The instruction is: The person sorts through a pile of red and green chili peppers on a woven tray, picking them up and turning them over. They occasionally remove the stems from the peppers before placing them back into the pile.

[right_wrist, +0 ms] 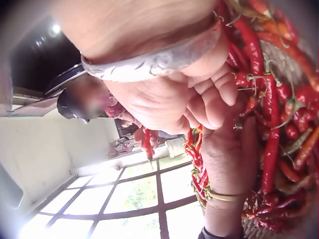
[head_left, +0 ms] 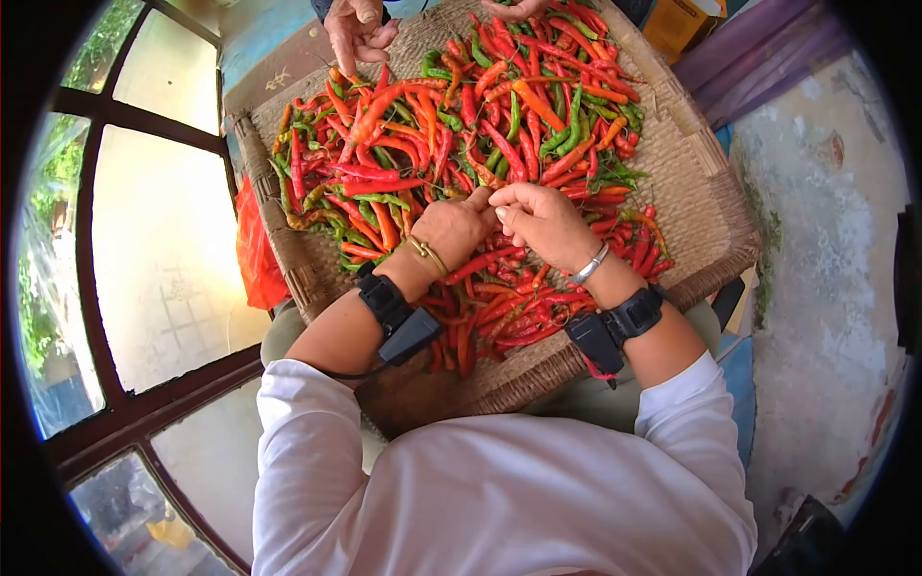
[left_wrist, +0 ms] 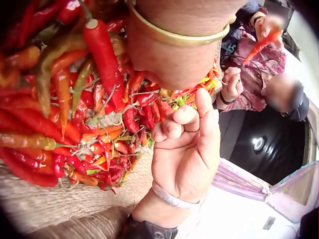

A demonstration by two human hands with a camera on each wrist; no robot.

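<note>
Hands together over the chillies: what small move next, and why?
I'd probably ease the right hand slightly back from the left hand: their fingertips come close together above the chillies, and I cannot tell what, if anything, is pinched there.

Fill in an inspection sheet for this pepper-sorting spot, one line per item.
Surface: shallow woven tray with a raised rim, bare weave showing along its right side.
Job's things: red, orange and green chili peppers, heaped and overlapping.
Clutter: orange-red plastic bag beside the tray's left side; orange-brown cardboard box beyond its far right corner.
Hands: left hand and right hand close together over the peppers; grip unclear.
Cables: thin black cable near the left wrist's black device.
Surroundings: dark-framed window left; purple curtain right; second person opposite.
</note>
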